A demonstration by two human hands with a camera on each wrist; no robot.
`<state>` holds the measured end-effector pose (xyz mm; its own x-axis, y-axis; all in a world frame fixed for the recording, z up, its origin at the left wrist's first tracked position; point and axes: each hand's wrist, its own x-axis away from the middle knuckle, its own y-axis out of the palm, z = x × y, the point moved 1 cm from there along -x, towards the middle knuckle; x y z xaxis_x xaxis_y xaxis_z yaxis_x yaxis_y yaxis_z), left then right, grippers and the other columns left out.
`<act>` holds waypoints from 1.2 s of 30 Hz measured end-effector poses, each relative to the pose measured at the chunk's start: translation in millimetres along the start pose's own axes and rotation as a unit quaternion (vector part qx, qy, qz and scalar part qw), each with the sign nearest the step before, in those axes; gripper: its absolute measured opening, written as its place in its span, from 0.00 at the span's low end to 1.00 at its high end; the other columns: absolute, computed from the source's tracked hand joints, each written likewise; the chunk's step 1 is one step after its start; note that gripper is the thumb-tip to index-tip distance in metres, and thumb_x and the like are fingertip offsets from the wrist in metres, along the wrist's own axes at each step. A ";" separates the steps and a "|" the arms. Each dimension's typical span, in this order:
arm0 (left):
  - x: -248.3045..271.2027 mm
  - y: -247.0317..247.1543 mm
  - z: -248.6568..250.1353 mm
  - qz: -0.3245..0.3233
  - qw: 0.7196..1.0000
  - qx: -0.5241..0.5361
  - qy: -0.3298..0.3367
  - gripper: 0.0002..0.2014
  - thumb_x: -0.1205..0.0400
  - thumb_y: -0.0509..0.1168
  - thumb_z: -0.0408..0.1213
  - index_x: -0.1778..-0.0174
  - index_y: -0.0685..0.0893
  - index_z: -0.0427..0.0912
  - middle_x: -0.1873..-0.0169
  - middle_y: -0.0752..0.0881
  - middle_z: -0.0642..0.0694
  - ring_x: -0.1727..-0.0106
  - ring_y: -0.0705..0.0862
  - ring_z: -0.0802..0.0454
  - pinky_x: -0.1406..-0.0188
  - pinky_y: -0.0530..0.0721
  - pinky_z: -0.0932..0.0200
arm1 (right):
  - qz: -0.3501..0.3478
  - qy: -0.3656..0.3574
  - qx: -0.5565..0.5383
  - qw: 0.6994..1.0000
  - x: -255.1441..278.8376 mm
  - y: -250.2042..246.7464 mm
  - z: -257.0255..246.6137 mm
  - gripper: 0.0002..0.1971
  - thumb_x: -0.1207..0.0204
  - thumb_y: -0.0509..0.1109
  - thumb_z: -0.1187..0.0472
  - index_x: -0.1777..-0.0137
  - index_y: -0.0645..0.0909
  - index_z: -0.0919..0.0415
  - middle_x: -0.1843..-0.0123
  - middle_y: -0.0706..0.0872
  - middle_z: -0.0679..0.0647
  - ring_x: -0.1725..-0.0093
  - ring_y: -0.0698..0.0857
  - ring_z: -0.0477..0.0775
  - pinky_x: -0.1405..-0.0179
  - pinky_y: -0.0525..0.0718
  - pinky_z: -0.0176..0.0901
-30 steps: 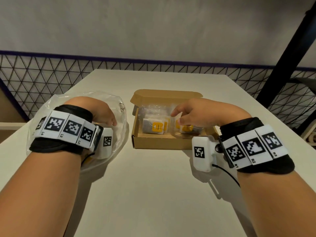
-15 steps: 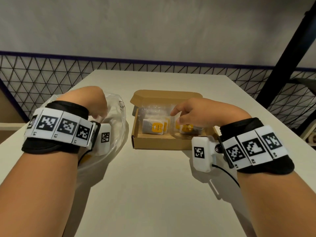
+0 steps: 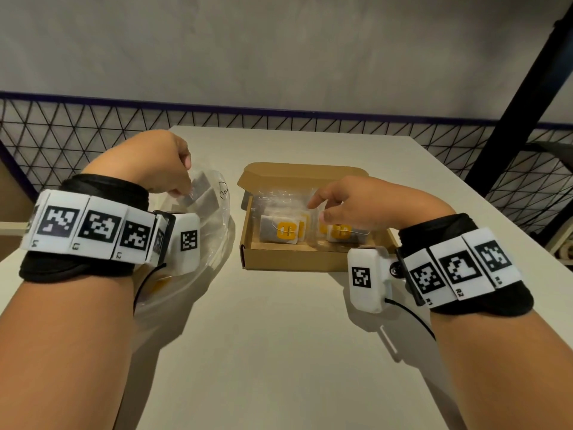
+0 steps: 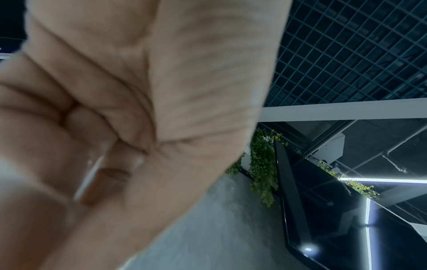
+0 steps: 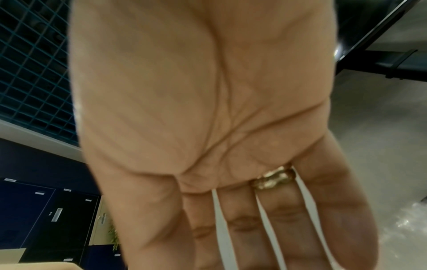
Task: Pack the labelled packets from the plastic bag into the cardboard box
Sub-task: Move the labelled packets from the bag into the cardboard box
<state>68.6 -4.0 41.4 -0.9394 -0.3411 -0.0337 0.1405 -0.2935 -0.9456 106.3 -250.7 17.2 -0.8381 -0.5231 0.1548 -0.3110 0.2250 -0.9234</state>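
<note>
Both forearms are bare. Each wrist wears a black fabric wrap (image 3: pixel 83 268) under a band of white tiles (image 3: pixel 90 229) printed with black square codes and small labels, L2 to L4 on the left, what look like R1 to R3 on the right. A white camera housing (image 3: pixel 369 279) with its own code sits inside each wrist, trailing a thin black cable (image 3: pixel 412 315). The right hand (image 5: pixel 231 146) wears a gold ring (image 5: pixel 273 178).

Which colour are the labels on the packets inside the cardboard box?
Yellow-orange, on pale packets in the cardboard box; the head view shows them best.
</note>
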 end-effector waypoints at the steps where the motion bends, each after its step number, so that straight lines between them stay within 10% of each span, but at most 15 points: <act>1: 0.1 -0.6 -0.2 0.000 1.000 0.003 -0.001 0.09 0.28 0.72 0.26 0.62 0.78 0.41 0.68 0.86 0.43 0.67 0.82 0.50 0.72 0.72 0.61 | 0.001 -0.001 0.000 1.000 -0.1 0.1 0.0 0.16 0.20 0.64 0.56 0.33 0.77 0.45 0.46 0.80 0.44 0.45 0.79 0.48 0.46 0.76 0.40; 15: 0.1 -11.7 -4.2 0.090 0.995 0.026 0.034 0.14 0.27 0.71 0.28 0.66 0.76 0.52 0.57 0.86 0.45 0.53 0.82 0.45 0.58 0.76 0.53 | 0.005 -0.006 -0.007 1.000 -1.4 1.6 1.4 0.16 0.20 0.64 0.56 0.33 0.77 0.44 0.46 0.80 0.44 0.46 0.78 0.47 0.46 0.76 0.40; 20: 8.0 -10.4 9.3 0.105 0.983 0.107 0.104 0.11 0.26 0.70 0.26 0.56 0.80 0.46 0.59 0.85 0.49 0.60 0.82 0.55 0.66 0.74 0.65 | 0.041 -0.018 -0.029 0.999 -0.9 -1.6 -0.4 0.18 0.20 0.64 0.58 0.31 0.75 0.46 0.46 0.78 0.44 0.46 0.78 0.47 0.58 0.74 0.33; 31: 25.8 9.9 61.4 0.052 0.915 0.308 0.255 0.14 0.26 0.71 0.25 0.61 0.78 0.50 0.64 0.87 0.54 0.67 0.85 0.67 0.62 0.85 0.73 | 0.228 -0.113 -0.188 0.949 2.4 -12.7 -6.0 0.41 0.28 0.74 0.58 0.20 0.56 0.43 0.36 0.76 0.44 0.50 0.81 0.39 0.50 0.80 0.29; 36: 32.8 17.1 73.7 0.018 0.869 0.396 0.297 0.16 0.27 0.71 0.21 0.62 0.78 0.48 0.65 0.87 0.52 0.64 0.86 0.63 0.59 0.86 0.70 | 0.194 -0.166 -0.262 0.931 6.1 -13.7 -6.4 0.29 0.30 0.75 0.67 0.30 0.74 0.52 0.51 0.83 0.40 0.51 0.84 0.37 0.51 0.83 0.29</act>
<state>63.2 -86.1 48.0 -0.8921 0.0889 -0.4430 0.1237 -0.8950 -0.4286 102.6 -251.7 33.0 -0.7754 -0.5240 -0.3522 -0.2625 0.7749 -0.5750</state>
